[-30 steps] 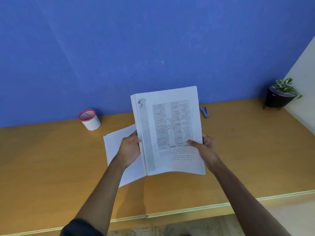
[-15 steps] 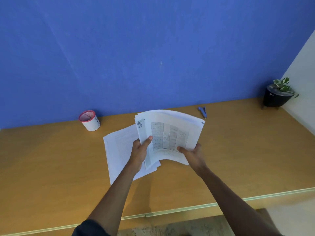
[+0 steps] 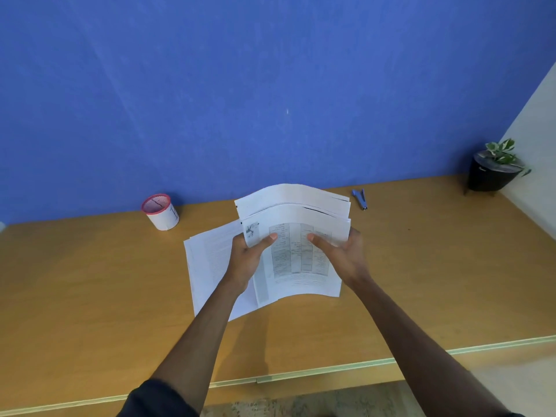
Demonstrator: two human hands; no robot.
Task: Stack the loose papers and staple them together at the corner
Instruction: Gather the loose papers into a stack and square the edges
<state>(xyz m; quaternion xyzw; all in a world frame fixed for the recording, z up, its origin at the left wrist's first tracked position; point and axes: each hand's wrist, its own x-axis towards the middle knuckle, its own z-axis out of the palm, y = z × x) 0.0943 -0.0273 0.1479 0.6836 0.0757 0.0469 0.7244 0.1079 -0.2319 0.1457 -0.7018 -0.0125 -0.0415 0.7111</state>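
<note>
Both of my hands hold a bundle of white printed papers [image 3: 296, 236] over the middle of the wooden desk [image 3: 90, 281]. The top sheet shows a grey table, and the bundle bows upward with its far edges fanned apart. My left hand [image 3: 245, 260] grips its left side, thumb on top. My right hand [image 3: 343, 257] grips the right side, thumb on the table print. More white sheets [image 3: 207, 260] lie flat on the desk under and left of the bundle. A small blue stapler [image 3: 360, 199] lies at the back of the desk, right of the papers.
A white cup with a red rim [image 3: 161, 211] stands at the back left by the blue wall. A black pot with a green plant [image 3: 493, 170] sits in the far right corner. The desk's front edge [image 3: 301, 374] runs close to me.
The bundle has dropped from upright in front of me to low over the desk, tipping flatter and bowing. Both hands came down with it and slid further up its sides.
</note>
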